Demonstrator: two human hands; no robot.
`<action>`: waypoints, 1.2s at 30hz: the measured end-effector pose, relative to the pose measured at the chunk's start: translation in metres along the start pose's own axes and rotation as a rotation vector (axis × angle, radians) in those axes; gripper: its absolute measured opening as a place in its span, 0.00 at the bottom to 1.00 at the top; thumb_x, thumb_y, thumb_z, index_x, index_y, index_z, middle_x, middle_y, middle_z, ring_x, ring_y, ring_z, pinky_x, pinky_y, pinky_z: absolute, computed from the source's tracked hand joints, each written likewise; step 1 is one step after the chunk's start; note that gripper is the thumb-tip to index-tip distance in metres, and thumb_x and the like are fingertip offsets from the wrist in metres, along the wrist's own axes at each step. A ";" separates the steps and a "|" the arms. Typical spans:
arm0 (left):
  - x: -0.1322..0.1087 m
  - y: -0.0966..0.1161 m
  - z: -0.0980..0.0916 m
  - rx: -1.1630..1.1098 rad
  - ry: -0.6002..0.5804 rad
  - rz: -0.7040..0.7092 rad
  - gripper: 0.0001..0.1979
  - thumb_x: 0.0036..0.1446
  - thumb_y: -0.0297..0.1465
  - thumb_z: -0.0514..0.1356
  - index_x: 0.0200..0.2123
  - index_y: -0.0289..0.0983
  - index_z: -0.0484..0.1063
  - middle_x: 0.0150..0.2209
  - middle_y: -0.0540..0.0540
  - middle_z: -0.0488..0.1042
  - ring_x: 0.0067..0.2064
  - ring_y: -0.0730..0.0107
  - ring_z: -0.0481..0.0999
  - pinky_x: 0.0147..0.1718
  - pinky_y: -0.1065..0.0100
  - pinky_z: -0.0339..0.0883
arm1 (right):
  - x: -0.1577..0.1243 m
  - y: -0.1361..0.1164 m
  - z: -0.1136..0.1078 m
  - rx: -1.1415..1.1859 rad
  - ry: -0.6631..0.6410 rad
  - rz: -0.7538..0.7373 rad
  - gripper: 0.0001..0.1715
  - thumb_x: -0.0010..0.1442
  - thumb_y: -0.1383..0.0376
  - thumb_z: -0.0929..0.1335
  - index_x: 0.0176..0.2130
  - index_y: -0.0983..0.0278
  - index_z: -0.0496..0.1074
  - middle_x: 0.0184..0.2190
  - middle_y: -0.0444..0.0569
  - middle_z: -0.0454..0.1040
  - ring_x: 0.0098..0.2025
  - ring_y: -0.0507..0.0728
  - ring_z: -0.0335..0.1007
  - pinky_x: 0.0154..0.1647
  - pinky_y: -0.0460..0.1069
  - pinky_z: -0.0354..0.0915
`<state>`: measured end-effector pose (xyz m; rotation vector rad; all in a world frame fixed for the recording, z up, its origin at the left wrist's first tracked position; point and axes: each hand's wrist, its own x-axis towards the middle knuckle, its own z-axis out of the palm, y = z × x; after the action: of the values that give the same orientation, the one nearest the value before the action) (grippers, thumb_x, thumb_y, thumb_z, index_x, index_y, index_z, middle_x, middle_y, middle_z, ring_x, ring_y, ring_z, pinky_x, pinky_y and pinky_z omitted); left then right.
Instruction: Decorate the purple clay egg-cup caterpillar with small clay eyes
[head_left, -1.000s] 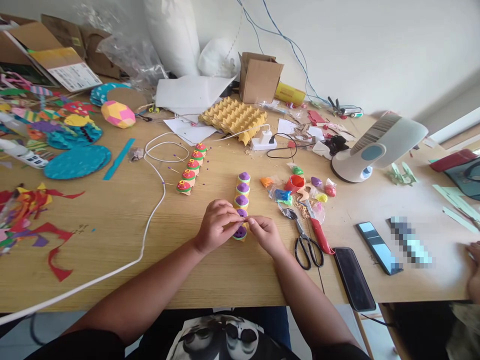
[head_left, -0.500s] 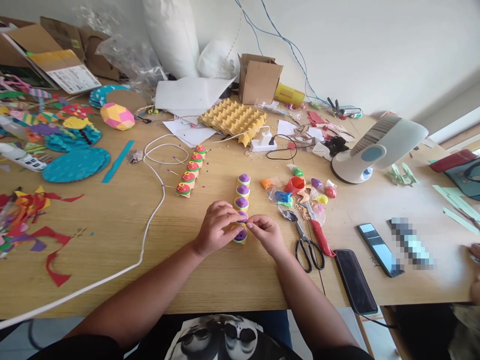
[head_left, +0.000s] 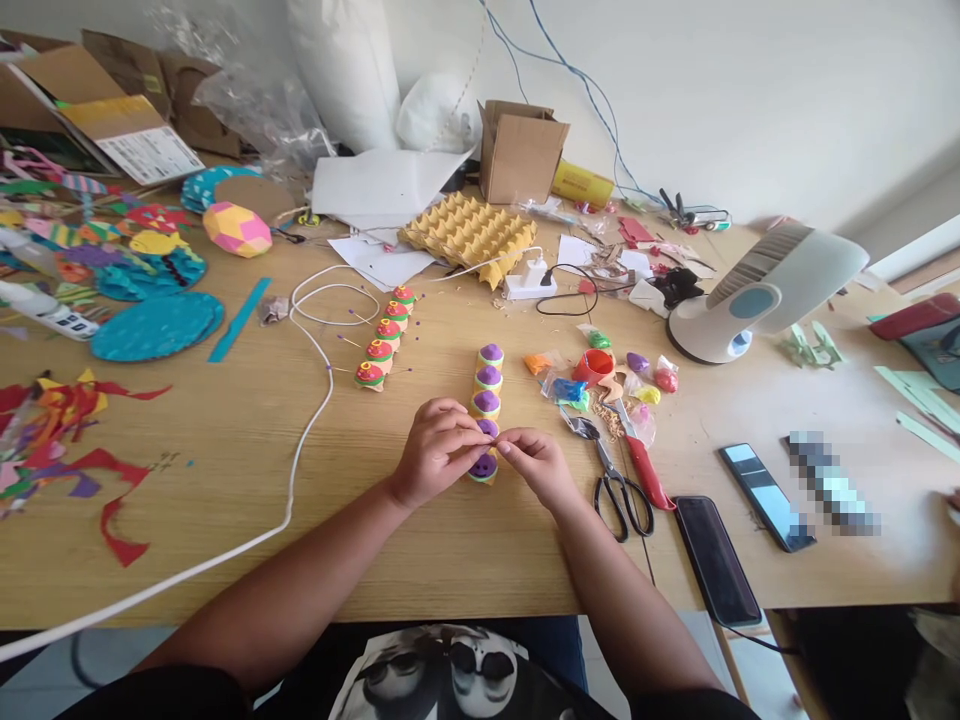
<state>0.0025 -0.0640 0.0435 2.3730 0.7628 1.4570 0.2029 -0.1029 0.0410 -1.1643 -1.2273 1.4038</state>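
A row of yellow egg-carton cups topped with purple clay (head_left: 487, 390) lies on the wooden table (head_left: 225, 470) in front of me. My left hand (head_left: 435, 450) and my right hand (head_left: 536, 465) meet over its nearest cup (head_left: 482, 466). Both pinch something tiny above that cup; I cannot make out what it is. A second row of cups with red and green tops (head_left: 384, 338) lies farther left, with pins stuck around it.
Scissors with a red handle (head_left: 626, 480) and small clay pieces (head_left: 600, 375) lie right of my hands. Two phones (head_left: 716, 560) rest near the front edge. A white cable (head_left: 300, 450), a yellow egg tray (head_left: 469, 235), a fan (head_left: 757, 295) and paper scraps (head_left: 67, 440) surround the work.
My hands have stayed over the nearest cup, with only slight finger movement. The camera view has shifted a little.
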 end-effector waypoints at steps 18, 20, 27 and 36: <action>-0.002 -0.001 -0.001 0.007 -0.045 -0.057 0.02 0.61 0.30 0.68 0.37 0.45 0.80 0.36 0.50 0.81 0.47 0.64 0.74 0.51 0.56 0.69 | -0.001 0.000 0.004 0.003 0.012 0.055 0.25 0.53 0.44 0.77 0.34 0.64 0.78 0.25 0.46 0.76 0.26 0.51 0.66 0.26 0.46 0.60; -0.002 -0.001 -0.001 0.017 -0.057 -0.073 0.02 0.62 0.32 0.67 0.36 0.46 0.81 0.36 0.50 0.81 0.47 0.63 0.74 0.50 0.56 0.69 | 0.000 0.000 0.004 0.019 0.016 0.064 0.26 0.52 0.44 0.77 0.33 0.64 0.77 0.26 0.46 0.76 0.26 0.51 0.66 0.27 0.46 0.61; -0.001 -0.001 0.000 -0.017 -0.032 -0.089 0.04 0.61 0.33 0.68 0.40 0.44 0.79 0.37 0.49 0.82 0.45 0.64 0.76 0.49 0.56 0.70 | 0.001 0.000 0.004 0.028 0.045 0.062 0.25 0.52 0.45 0.77 0.32 0.64 0.76 0.23 0.43 0.72 0.24 0.49 0.60 0.25 0.46 0.55; -0.001 -0.002 -0.001 -0.051 -0.054 -0.092 0.01 0.63 0.31 0.67 0.37 0.44 0.79 0.36 0.50 0.82 0.44 0.65 0.76 0.50 0.56 0.69 | 0.001 -0.001 0.004 0.014 0.032 0.080 0.26 0.51 0.44 0.77 0.32 0.63 0.76 0.23 0.44 0.72 0.24 0.50 0.59 0.24 0.46 0.53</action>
<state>0.0009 -0.0628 0.0422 2.2986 0.8004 1.3542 0.1987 -0.1024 0.0424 -1.2330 -1.1581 1.4454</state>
